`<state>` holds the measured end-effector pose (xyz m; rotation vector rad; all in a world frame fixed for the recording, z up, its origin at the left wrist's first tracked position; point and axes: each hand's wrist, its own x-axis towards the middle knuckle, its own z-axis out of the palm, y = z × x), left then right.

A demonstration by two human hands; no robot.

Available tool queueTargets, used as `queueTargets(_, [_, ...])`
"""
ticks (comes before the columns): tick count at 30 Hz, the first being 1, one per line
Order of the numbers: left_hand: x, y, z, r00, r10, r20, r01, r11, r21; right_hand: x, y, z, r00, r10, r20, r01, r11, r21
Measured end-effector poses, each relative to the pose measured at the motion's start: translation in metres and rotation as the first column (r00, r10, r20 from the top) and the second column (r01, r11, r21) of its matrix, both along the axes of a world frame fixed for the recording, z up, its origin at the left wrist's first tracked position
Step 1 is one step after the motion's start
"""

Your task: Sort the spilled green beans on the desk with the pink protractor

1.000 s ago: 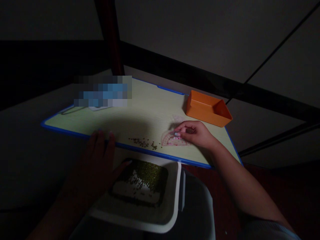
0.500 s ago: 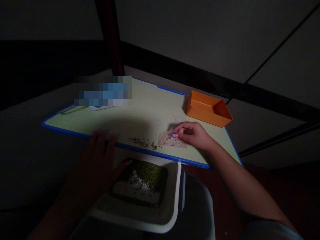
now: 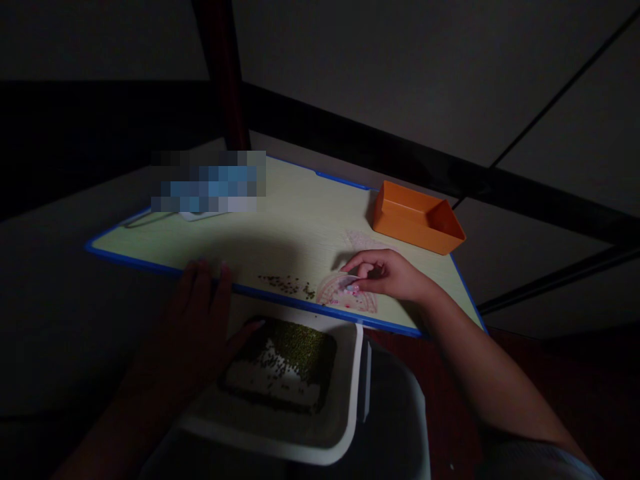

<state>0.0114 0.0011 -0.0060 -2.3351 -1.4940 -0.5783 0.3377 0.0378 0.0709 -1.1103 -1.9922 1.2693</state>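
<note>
My right hand (image 3: 393, 275) rests on a pale, blue-edged tabletop (image 3: 280, 227) and pinches a clear pink half-round protractor (image 3: 345, 293) near the front edge. Just left of the protractor lies a small scatter of dark green beans (image 3: 290, 285). My left hand (image 3: 200, 327) lies in shadow, fingers spread, against the tabletop's front edge and the rim of a white tray (image 3: 345, 400). The tray sits below the tabletop and holds a layer of green beans (image 3: 295, 350).
An orange open box (image 3: 417, 217) stands at the far right corner of the tabletop. A blurred blue and white object (image 3: 207, 181) sits at the far left. A dark post (image 3: 223, 73) rises behind the tabletop. The surroundings are very dim.
My right hand has slid the protractor a little toward the front edge and the scattered beans. The left hand has stayed where it was.
</note>
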Motion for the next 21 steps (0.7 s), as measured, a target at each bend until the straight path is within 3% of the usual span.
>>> queueTargets(11, [0.0002,-0.0005,0.0011,1.000,-0.002,0.004,0.002,1.000,0.007,-0.0009,-0.0031,0.0035,0.999,0.051,-0.006,-0.051,0.999,0.006])
queueTargets(21, [-0.0013,0.0014,-0.0030,1.000,0.001,0.012,-0.001,1.000,0.003,-0.0007,-0.0023,0.0029,0.999,-0.015,-0.031,0.017,0.999,0.046])
